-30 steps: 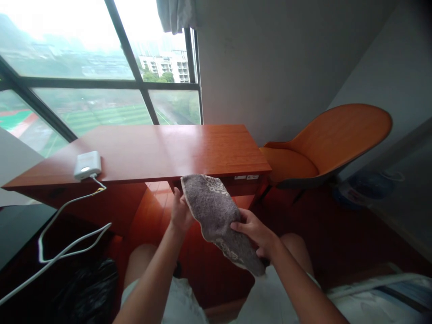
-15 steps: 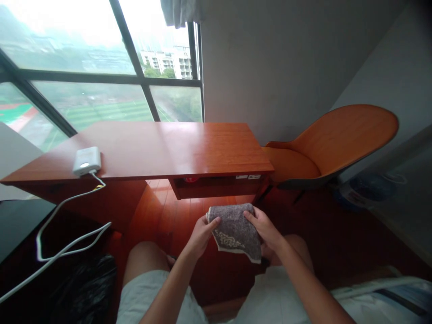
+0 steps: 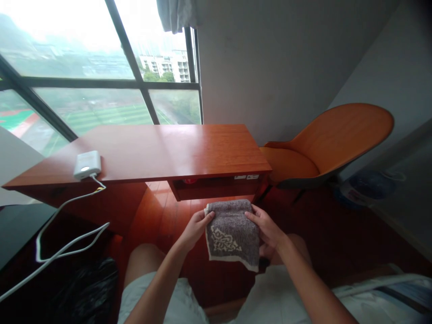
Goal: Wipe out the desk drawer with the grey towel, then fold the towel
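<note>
A grey-brown cloth [image 3: 232, 231] with a cream edge and a cream pattern near its lower left hangs folded between my hands, above my lap. My left hand [image 3: 196, 227] pinches its upper left edge, thumb on the front. At the upper right edge, my right hand [image 3: 266, 225] grips it, also with the thumb in front. The fingers behind the cloth are partly hidden.
A reddish wooden desk [image 3: 175, 150] stands ahead, bearing a white box-shaped device [image 3: 87, 164] with a white cable [image 3: 64, 204]. An orange chair [image 3: 347, 135] is at the right, with a large bottle [image 3: 369, 186] beyond. A black plastic bag [image 3: 89, 288] lies lower left.
The cloth's lower part has swung down and left and hangs flatter, showing more of its pattern. My left hand has shifted slightly left and up; both hands still hold the cloth.
</note>
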The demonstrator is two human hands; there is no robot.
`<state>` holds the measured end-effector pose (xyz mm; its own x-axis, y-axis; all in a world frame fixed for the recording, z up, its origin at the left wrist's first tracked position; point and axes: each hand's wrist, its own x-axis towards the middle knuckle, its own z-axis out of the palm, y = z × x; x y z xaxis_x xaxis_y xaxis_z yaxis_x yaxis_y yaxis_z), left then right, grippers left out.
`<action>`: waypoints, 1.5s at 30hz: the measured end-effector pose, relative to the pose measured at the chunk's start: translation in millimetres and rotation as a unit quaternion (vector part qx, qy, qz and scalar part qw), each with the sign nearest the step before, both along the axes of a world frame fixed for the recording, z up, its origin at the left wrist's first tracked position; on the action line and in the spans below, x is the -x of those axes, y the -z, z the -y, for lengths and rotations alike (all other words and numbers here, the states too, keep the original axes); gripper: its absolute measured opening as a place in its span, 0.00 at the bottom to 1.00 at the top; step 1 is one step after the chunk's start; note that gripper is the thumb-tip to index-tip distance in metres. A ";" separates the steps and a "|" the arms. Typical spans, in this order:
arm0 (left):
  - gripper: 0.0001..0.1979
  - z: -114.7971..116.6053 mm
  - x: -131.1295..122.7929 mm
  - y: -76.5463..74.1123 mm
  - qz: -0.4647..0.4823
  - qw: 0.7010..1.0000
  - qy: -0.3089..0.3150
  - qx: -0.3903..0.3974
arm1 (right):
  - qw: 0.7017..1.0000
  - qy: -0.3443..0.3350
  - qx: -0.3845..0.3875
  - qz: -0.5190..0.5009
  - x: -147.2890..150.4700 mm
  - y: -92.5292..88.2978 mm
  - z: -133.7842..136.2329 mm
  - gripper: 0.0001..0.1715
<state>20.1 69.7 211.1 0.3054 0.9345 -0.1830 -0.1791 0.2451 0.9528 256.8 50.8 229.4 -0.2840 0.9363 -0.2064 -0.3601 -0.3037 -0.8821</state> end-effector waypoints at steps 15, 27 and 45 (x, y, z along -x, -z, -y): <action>0.19 -7.6 3.0 -13.9 0.058 0.997 0.034 0.025 | 1.000 0.021 0.004 0.000 -9.8 -1.1 -8.8 0.19; 0.34 -21.4 -8.2 -7.7 -0.017 0.984 -0.142 -0.109 | 0.905 0.103 -0.216 0.352 -11.2 -9.1 -24.9 0.29; 0.14 -24.5 -11.3 -47.5 0.061 0.991 -0.099 -0.061 | 0.976 0.131 -0.107 0.135 2.5 -31.1 -35.5 0.16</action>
<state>31.3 94.2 258.6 0.1262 0.9913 -0.0384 -0.3272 0.0781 0.9417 254.3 86.3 260.5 0.0081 0.9994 -0.0330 -0.1472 -0.0315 -0.9886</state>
